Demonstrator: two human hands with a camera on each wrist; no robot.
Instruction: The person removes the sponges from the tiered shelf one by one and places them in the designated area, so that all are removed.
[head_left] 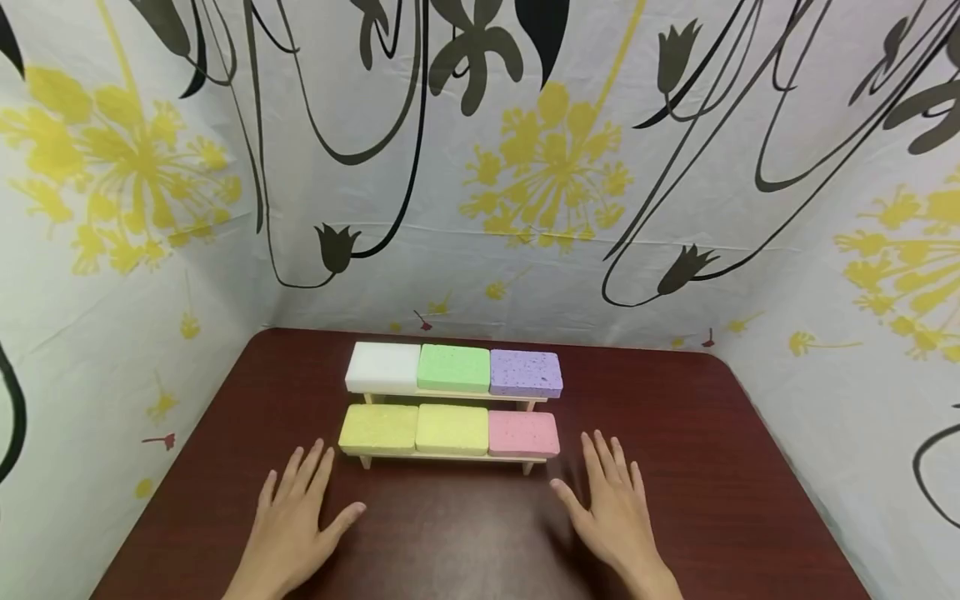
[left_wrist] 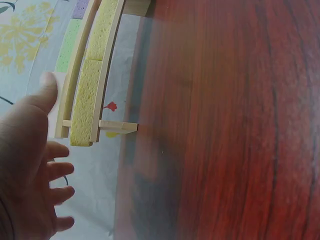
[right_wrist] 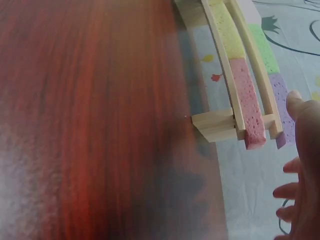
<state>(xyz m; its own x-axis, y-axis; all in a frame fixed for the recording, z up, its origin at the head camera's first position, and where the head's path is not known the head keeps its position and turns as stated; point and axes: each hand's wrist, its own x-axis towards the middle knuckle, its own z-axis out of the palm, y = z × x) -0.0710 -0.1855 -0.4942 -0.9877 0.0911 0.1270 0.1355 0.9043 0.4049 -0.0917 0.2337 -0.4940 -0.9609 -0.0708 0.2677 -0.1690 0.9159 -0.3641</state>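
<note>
Two low wooden racks, the front one (head_left: pixel 450 457) and the back one (head_left: pixel 457 396), stand one behind the other and bear rectangular sponges. On the front rack sit two yellow sponges (head_left: pixel 378 429) and a pink sponge (head_left: pixel 523 433). A white block (head_left: pixel 384 367), a green sponge (head_left: pixel 453 368) and a purple sponge (head_left: pixel 526 372) line the back rack. My left hand (head_left: pixel 292 517) is left of the racks, fingers spread, holding nothing. To their right is my right hand (head_left: pixel 611 508), its fingers extended and also holding nothing; the pink sponge is nearest to it.
The racks stand on a dark reddish-brown table (head_left: pixel 450 542) with rounded far corners. White cloth (head_left: pixel 465 192) printed with yellow flowers and dark vines hangs behind the table and along both sides.
</note>
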